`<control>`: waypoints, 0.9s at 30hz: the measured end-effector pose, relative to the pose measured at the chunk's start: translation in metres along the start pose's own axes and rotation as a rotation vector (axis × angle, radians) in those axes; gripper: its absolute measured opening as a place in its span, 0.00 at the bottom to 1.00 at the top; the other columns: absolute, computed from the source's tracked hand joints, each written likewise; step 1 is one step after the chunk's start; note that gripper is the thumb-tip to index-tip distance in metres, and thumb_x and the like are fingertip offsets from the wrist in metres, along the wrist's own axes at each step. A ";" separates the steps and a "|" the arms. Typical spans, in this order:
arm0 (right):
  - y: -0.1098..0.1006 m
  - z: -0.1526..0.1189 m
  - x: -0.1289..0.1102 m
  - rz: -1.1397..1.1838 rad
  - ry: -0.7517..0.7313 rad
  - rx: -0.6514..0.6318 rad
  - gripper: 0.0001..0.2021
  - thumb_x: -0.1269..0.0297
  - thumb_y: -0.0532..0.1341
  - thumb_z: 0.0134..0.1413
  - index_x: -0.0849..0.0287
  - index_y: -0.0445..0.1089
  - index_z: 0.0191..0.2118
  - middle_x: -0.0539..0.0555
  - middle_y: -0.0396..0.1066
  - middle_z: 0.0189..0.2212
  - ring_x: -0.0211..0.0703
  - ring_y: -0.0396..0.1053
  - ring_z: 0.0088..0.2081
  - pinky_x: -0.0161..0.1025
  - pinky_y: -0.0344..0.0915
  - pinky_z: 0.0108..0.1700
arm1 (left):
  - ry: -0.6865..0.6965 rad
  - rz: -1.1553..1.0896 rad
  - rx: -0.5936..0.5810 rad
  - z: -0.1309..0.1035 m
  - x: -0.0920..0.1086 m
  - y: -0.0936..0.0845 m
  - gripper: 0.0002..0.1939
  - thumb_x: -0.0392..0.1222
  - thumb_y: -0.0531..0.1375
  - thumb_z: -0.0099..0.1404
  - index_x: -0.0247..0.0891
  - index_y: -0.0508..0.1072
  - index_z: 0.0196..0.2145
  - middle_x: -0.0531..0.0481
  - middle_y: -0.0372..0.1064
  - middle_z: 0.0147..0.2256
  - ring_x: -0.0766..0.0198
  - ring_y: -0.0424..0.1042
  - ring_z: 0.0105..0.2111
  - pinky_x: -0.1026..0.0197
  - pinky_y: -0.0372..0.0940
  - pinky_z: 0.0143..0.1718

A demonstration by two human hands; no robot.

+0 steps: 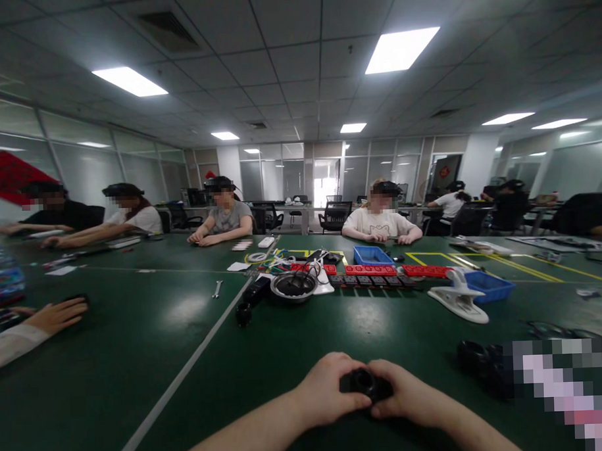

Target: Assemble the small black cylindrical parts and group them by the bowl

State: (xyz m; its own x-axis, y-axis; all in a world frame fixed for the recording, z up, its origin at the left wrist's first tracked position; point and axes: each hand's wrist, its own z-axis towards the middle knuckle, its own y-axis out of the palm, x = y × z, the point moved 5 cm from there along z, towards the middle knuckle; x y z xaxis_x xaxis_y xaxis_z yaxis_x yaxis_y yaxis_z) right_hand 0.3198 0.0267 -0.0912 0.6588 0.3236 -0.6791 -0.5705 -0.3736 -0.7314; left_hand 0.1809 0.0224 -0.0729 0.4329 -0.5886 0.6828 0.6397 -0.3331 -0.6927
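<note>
At the green tabletop [152, 349], my remote view shows the left grip [327, 388] and right grip [405, 393] curled closed around a black part [364, 380], near centre. Beyond it I see a silver-rimmed dish [294, 300], red strips [370, 270] to its right, and a blue bin [493, 292] farther right.

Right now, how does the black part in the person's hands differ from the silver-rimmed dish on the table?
The black part is gripped by the left hand and right hand; the silver-rimmed dish sits on the table, untouched. The black part looks dark all over; the silver-rimmed dish has a bright rim. The black part is nearer the camera than the silver-rimmed dish.
</note>
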 end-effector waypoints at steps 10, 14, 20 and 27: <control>0.014 0.003 -0.017 -0.479 0.034 0.285 0.18 0.53 0.63 0.34 0.60 0.67 0.31 0.55 0.68 0.30 0.50 0.63 0.34 0.43 0.54 0.38 | -0.237 0.160 0.132 -0.004 -0.004 0.005 0.20 0.48 0.63 0.47 0.43 0.70 0.40 0.51 0.66 0.37 0.57 0.62 0.39 0.57 0.56 0.41; 0.008 -0.002 -0.012 -0.289 -0.017 0.120 0.25 0.57 0.66 0.30 0.60 0.66 0.40 0.55 0.65 0.39 0.50 0.61 0.41 0.41 0.56 0.42 | -0.108 0.066 -0.021 -0.002 -0.002 0.001 0.19 0.46 0.62 0.50 0.43 0.70 0.41 0.52 0.66 0.36 0.60 0.64 0.37 0.61 0.58 0.39; 0.004 -0.005 -0.006 -0.087 0.022 0.005 0.15 0.66 0.64 0.34 0.61 0.68 0.34 0.50 0.67 0.31 0.42 0.64 0.34 0.33 0.57 0.32 | -0.043 -0.068 -0.072 -0.003 -0.005 -0.001 0.21 0.45 0.65 0.47 0.43 0.70 0.41 0.52 0.65 0.37 0.61 0.64 0.38 0.63 0.58 0.39; 0.013 0.000 -0.021 -0.474 0.104 0.296 0.16 0.50 0.61 0.39 0.59 0.69 0.28 0.54 0.69 0.27 0.48 0.64 0.32 0.40 0.54 0.34 | -0.163 0.013 0.106 -0.001 -0.015 -0.004 0.19 0.44 0.65 0.46 0.40 0.70 0.38 0.52 0.65 0.35 0.61 0.63 0.37 0.62 0.58 0.38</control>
State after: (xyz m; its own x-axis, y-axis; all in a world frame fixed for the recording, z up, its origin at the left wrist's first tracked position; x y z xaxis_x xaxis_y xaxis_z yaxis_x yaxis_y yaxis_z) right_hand 0.2987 0.0154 -0.0864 0.9125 0.3037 -0.2739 -0.3041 0.0561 -0.9510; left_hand 0.1717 0.0315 -0.0806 0.5330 -0.4627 0.7083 0.6930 -0.2416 -0.6793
